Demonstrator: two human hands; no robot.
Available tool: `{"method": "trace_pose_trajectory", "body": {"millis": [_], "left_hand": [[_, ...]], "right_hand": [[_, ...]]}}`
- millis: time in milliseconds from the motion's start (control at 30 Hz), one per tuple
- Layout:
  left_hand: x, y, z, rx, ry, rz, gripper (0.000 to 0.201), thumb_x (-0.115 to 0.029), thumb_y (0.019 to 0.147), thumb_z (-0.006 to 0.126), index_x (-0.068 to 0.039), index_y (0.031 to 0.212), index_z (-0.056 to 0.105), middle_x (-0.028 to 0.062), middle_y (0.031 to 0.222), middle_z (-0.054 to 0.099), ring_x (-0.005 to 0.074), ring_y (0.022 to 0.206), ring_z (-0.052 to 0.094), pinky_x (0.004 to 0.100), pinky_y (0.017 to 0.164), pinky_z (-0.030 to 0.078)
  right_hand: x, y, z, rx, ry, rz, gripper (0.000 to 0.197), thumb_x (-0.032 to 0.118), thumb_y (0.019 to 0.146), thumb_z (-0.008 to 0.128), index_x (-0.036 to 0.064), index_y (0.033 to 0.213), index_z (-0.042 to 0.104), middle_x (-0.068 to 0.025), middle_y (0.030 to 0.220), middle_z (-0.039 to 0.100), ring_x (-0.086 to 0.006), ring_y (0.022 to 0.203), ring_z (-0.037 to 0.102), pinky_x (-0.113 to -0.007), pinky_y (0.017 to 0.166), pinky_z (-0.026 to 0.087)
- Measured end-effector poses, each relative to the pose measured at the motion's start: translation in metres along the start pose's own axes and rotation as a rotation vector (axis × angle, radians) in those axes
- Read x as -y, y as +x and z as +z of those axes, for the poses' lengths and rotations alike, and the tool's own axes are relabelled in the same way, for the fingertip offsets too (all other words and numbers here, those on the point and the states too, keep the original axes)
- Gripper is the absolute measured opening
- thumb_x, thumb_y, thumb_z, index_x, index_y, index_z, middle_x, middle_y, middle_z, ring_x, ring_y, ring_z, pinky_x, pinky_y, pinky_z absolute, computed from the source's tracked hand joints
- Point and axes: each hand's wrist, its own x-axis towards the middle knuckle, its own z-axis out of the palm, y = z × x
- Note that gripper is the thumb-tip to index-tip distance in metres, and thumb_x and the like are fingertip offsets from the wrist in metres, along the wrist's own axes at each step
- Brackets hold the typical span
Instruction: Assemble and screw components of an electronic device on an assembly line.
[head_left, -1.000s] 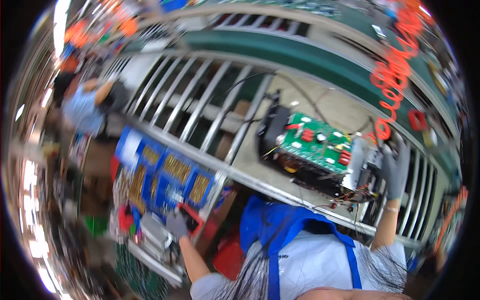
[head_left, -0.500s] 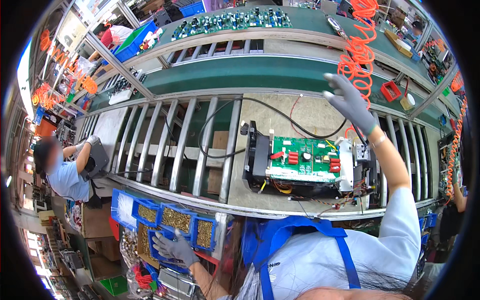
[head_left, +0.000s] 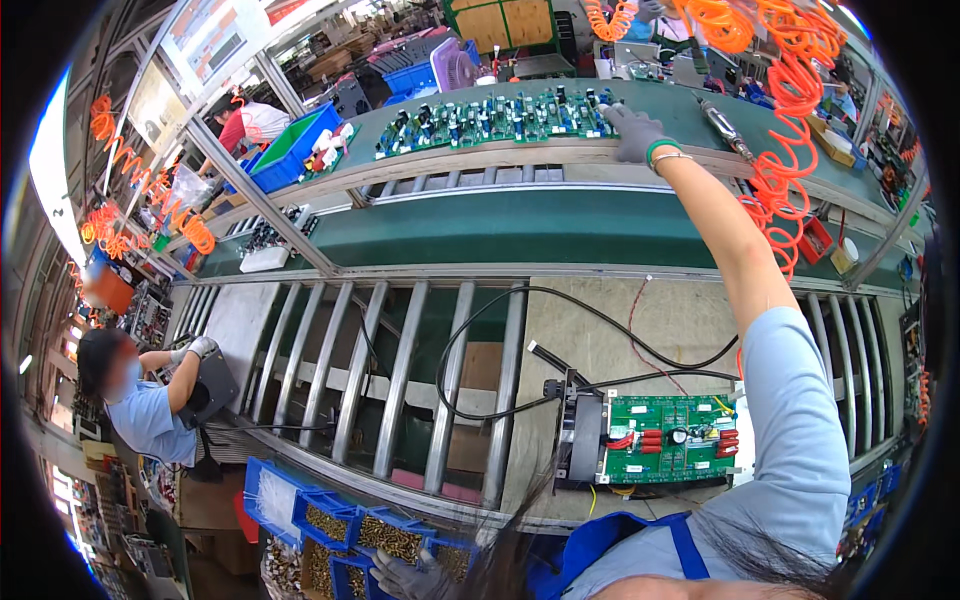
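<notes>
My right hand, in a grey glove, reaches far out to the upper shelf. Its fingers stretch to the right end of a row of green circuit boards; whether they touch a board is hard to see. My left hand, gloved too, has its fingers apart at the blue bins of brass-coloured screws; nothing shows in it. Before me on the bench lies a device with a green circuit board on top, red parts and a black housing. My right arm hides its right end.
A power screwdriver lies on the shelf beside coiled orange hoses. Metal rollers run left of the device, with a black cable looping across. At far left a co-worker handles a dark grey panel.
My right hand has moved up and away from above the device to the circuit boards on the shelf. My left hand stays by the screw bins. The view has tilted upward.
</notes>
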Motion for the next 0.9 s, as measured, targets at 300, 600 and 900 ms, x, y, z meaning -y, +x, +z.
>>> {"method": "trace_pose_trajectory", "body": {"millis": [300, 600, 900], "left_hand": [[-0.007, -0.007, -0.028, 0.011, -0.109, 0.010, 0.072, -0.055, 0.091, 0.050, -0.001, 0.137, 0.042, 0.0214, 0.138, 0.045, 0.0397, 0.131, 0.037, 0.0531, 0.110, 0.026], [-0.117, 0.007, -0.140, -0.023, -0.950, 0.201, 0.063, -0.031, 0.091, 0.060, 0.005, 0.138, 0.039, 0.0212, 0.137, 0.046, 0.0346, 0.127, 0.044, 0.0427, 0.109, 0.033], [-0.218, -0.043, -0.147, 1.923, -2.260, 0.252, 0.076, -0.062, 0.089, 0.045, -0.002, 0.136, 0.042, 0.0214, 0.134, 0.048, 0.0341, 0.113, 0.055, 0.0429, 0.094, 0.048]], "right_hand": [[-0.044, -0.019, -0.008, -0.166, 0.125, -0.122, 0.049, 0.009, 0.074, 0.066, 0.0194, 0.121, 0.056, -0.0120, 0.116, 0.055, -0.0311, 0.109, 0.057, -0.042, 0.089, 0.047], [-0.072, -0.169, -0.062, -0.249, 0.659, -0.634, 0.048, 0.000, 0.073, 0.067, 0.0061, 0.119, 0.056, -0.0088, 0.108, 0.054, -0.0186, 0.090, 0.058, -0.030, 0.079, 0.051], [-0.065, -0.450, -0.151, 0.410, 0.291, -0.974, 0.027, 0.029, 0.090, 0.058, 0.0108, 0.110, 0.059, -0.0148, 0.068, 0.054, -0.0255, 0.074, 0.061, -0.038, 0.056, 0.046]]}}
